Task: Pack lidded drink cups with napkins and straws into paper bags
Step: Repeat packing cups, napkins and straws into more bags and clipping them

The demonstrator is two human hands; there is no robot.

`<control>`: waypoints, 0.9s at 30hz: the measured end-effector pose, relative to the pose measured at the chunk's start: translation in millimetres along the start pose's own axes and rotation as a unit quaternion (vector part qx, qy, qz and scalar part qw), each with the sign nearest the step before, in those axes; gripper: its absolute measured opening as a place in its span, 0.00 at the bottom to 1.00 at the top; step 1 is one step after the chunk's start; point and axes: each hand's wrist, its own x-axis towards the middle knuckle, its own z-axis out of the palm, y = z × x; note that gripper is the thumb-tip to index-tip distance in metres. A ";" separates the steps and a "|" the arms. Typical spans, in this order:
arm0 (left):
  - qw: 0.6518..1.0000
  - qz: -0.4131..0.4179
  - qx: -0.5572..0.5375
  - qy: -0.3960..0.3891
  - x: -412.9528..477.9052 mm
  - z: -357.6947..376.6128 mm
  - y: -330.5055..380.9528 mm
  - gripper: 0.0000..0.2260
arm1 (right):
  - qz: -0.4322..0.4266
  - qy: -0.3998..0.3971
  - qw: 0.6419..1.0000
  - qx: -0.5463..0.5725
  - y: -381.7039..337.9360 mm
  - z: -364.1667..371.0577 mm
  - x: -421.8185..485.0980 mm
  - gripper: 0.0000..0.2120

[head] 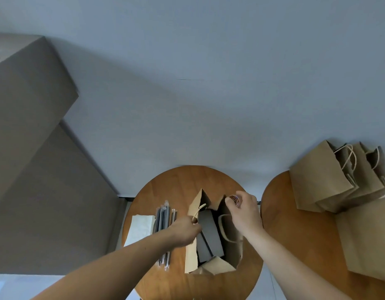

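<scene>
We are holding the brown paper bag [215, 266] open at the middle of the round wooden counter [176, 185]. Our left hand [184, 231] is pinching its left rim beside a twisted cord handle, fingers [196, 229] curled over the edge. Our right hand [244, 210] is gripping the far right corner of the rim. The bag's creased matte paper is framing a dark flat shape inside that we cannot identify. Thin wrapped straws [163, 217] are lying just left of the bag, with folded white napkins [140, 229] at the counter's left edge.
</scene>
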 end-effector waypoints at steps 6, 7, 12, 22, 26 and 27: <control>0.999 0.009 -0.012 -0.050 -2.4 3.3 -5.9 0.19 | 0.140 -0.145 0.973 0.108 16.1 9.4 -18.6 0.28; 0.997 0.010 -0.020 -0.068 -3.5 3.4 -8.0 0.20 | 0.181 -0.188 0.957 0.123 18.9 12.6 -22.3 0.32; 0.989 0.018 -0.020 -0.143 -8.6 8.7 -15.4 0.23 | 0.259 -0.290 0.902 0.188 25.3 32.7 -35.0 0.37; 0.984 0.015 0.161 0.073 -5.4 28.2 -4.0 0.13 | 0.085 -0.322 0.930 0.158 5.0 31.2 -41.8 0.12; 0.977 0.018 0.199 0.079 -2.0 24.6 -4.1 0.10 | -0.119 -0.194 0.972 -0.054 13.7 21.4 -32.7 0.10; 0.975 0.022 0.205 0.082 -0.9 23.0 -4.3 0.10 | -0.168 -0.132 0.973 -0.091 16.2 18.9 -30.3 0.11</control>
